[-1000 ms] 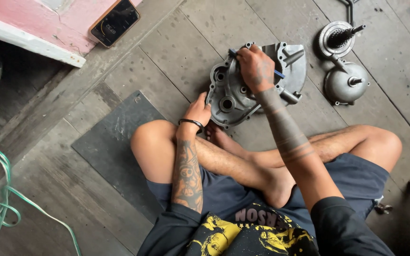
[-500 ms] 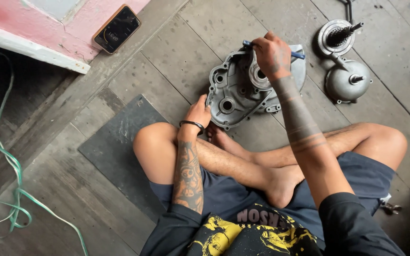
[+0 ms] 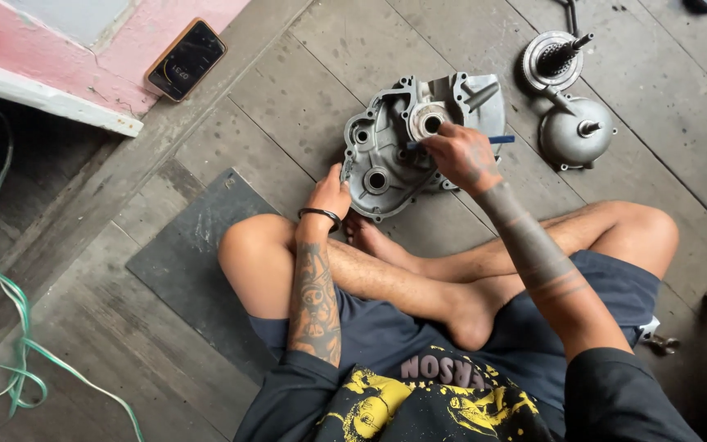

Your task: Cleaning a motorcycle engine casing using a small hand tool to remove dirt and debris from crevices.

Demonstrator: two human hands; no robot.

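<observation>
Right hand: The right hand (image 3: 461, 155) is closing its fingers around a thin blue tool (image 3: 501, 140) and resting on the grey metal engine cover (image 3: 394, 155).
Blue tool: It is lying flat across the cover, with its tip poking out on the left of the fingers, just under the round hole (image 3: 429, 123).
Left hand: The left hand (image 3: 329, 195) is gripping the lower left edge of the cover. A dark band (image 3: 318, 214) is sitting on that wrist.
Engine cover: It is lying on the grey wooden floor (image 3: 272, 90), just past the person's crossed bare feet (image 3: 370, 237).
Beside it: A round metal part with a ridged shaft (image 3: 554, 59) and a domed metal part (image 3: 576, 133) are sitting near the cover, at its right.
Further off: A phone (image 3: 186, 59) is lying on a pink ledge (image 3: 67, 61). A dark mat (image 3: 198, 270) is lying under one knee. A green cord (image 3: 2, 311) is curling at the left edge.
</observation>
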